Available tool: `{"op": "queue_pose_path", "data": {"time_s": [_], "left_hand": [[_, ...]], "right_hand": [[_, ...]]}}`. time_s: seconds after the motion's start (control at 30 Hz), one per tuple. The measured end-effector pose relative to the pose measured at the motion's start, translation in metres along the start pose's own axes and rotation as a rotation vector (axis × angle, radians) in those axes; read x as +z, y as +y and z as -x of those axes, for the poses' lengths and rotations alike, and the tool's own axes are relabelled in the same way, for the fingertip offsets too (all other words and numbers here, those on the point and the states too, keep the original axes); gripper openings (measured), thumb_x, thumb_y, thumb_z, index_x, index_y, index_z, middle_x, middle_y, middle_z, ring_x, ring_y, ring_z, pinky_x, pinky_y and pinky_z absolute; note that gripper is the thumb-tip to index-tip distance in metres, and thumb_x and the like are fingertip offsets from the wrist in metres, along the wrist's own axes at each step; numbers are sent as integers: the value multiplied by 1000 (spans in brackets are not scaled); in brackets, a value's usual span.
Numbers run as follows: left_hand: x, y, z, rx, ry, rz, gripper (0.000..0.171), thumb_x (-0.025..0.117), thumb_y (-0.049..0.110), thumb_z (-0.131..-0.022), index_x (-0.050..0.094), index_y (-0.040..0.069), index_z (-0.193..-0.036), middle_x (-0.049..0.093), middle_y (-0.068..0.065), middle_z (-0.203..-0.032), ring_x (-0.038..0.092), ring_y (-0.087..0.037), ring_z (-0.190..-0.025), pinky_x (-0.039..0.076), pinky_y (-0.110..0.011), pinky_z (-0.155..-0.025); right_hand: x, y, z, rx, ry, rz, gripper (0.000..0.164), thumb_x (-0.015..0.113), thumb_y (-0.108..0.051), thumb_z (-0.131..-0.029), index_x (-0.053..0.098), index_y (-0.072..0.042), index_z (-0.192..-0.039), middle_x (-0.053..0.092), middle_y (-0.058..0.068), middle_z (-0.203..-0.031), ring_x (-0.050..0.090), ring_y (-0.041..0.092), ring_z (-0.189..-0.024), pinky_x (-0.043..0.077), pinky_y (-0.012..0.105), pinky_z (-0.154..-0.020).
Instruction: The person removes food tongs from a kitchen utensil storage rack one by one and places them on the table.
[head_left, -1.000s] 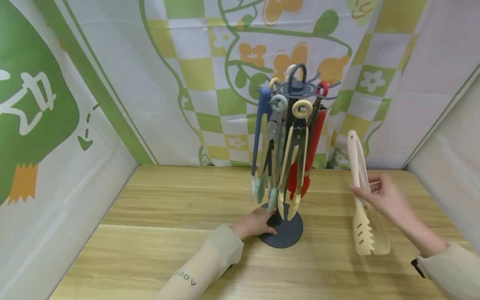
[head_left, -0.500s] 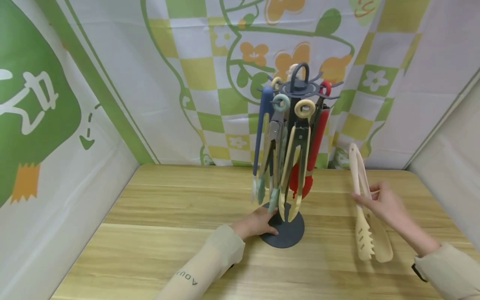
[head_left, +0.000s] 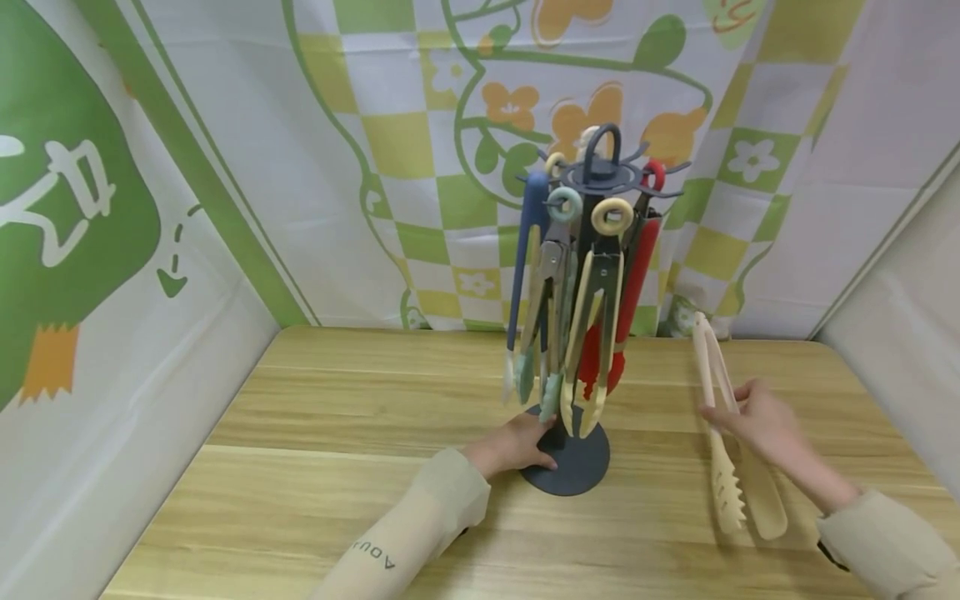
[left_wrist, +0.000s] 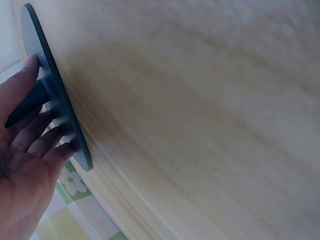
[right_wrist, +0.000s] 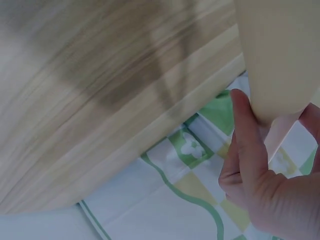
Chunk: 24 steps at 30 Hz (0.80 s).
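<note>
My right hand (head_left: 768, 425) pinches a pair of cream plastic tongs (head_left: 723, 479) near the middle of their arms. The tongs have one slotted, toothed head and one flat, smooth head, with the joined end tilted away from me. In the right wrist view the broad flat head (right_wrist: 285, 55) fills the upper right, with thumb and fingers at its narrow end. My left hand (head_left: 517, 446) presses its fingertips on the round dark base (head_left: 581, 467) of a utensil stand. The left wrist view shows thumb and fingers on either side of the post, tips touching the base (left_wrist: 67, 115).
Several tongs hang from the stand's hooks, including cream tongs (head_left: 613, 275), mint-tipped tongs (head_left: 553, 262) and red tongs (head_left: 641, 267). A blue-handled utensil (head_left: 530, 225) hangs at the left. Behind the wooden table (head_left: 337, 400) is a patterned curtain (head_left: 420, 142).
My right hand has moved down and toward me with the cream tongs, lowering their joined end. My left hand and the stand have stayed in place.
</note>
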<state>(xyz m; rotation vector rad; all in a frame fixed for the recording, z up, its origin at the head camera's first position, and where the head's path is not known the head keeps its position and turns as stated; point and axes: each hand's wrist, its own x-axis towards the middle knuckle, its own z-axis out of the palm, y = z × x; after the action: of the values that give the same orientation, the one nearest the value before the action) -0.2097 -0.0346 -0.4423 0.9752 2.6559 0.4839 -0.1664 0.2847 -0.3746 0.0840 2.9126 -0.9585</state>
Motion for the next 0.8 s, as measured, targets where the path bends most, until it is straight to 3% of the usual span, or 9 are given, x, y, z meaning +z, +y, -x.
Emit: {"op": "queue_pose_path", "data": {"time_s": [0.4,0.8], "left_hand": [[2,0,-1,-25,14,54,71,76,24,-77,44,-5,-133,52,-16,-130,49,-24,-119,38,-25,-97],[1,-1,-2,-24,-13,50,70,74,25,-78,43,-4,-134,48,-16,-133,46,-24,-122,37,-25,-98]], "right_hand": [[11,3,-2,26,-22,4,57,64,-34,-84,39,14,-105,54,17,-76,56,23,-61,50,33,-50],[17,7,-5,68,-73,60,49,64,-34,-82,44,9,-91,48,11,-70,49,21,-59,45,31,-48]]}}
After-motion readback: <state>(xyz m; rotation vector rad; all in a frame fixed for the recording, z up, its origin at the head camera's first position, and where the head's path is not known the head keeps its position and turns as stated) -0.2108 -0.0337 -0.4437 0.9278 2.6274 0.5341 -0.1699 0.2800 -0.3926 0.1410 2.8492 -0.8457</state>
